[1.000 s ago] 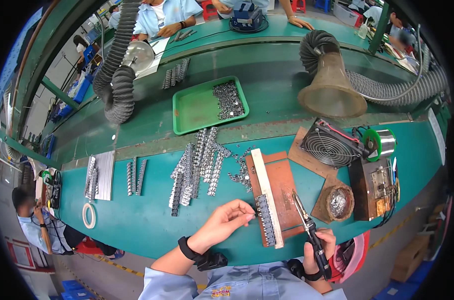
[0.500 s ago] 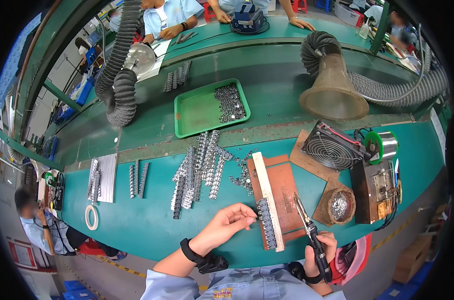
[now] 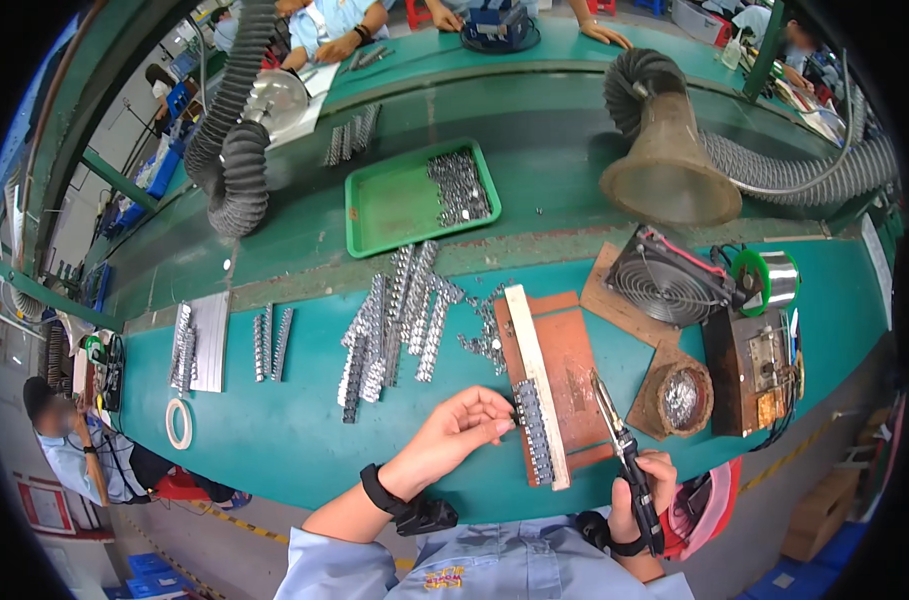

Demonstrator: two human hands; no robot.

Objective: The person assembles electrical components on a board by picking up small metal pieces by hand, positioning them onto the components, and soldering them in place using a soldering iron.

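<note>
My left hand is closed in a pinch at the left side of a strip of small dark components. A tiny dark part shows at its fingertips, too small to name. The strip lies along a pale wooden bar on a reddish-brown board. In my right hand is a soldering iron with a black handle. Its metal tip points up and to the left, over the board's right part, apart from the strip. Small loose metal parts lie scattered at the board's left edge.
Component strips are heaped left of the board. Beyond stands a green tray of small parts. On the right are a fan, a solder spool, a round dish and a fume hood. A tape roll lies left.
The whole view has shifted slightly, with the bench appearing a little higher. Both hands keep nearly the same places over the board, and the soldering iron stays in my right hand.
</note>
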